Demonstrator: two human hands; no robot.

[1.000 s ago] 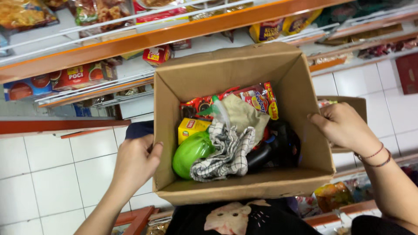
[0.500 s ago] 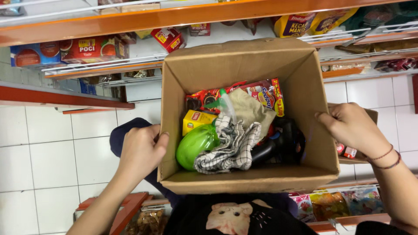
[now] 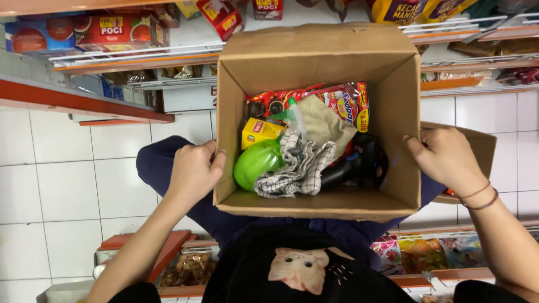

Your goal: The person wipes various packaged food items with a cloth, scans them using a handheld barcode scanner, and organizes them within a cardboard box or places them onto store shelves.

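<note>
Two hands grip an open cardboard box (image 3: 396,101) from either side, holding it over the person's lap above a white tiled floor (image 3: 67,185): the left hand (image 3: 193,171) is clasped on the left wall with fingers curled over its rim, and the right hand (image 3: 446,157) is clasped on the right wall in the same way, with thin bands around that wrist. Inside the box lie a green rounded bottle (image 3: 255,163) at the left, a yellow carton (image 3: 259,132) just behind it, a checked cloth (image 3: 297,168) in the middle touching the bottle, a beige cloth (image 3: 323,123) behind that, a red snack packet (image 3: 348,104) against the far wall, and a black object (image 3: 359,163) at the right whose kind cannot be told. Beyond the box run store shelves (image 3: 129,56) with orange edges, stocked with boxed and bagged goods, and more packets sit on a low shelf (image 3: 426,252) near the person's right arm
</note>
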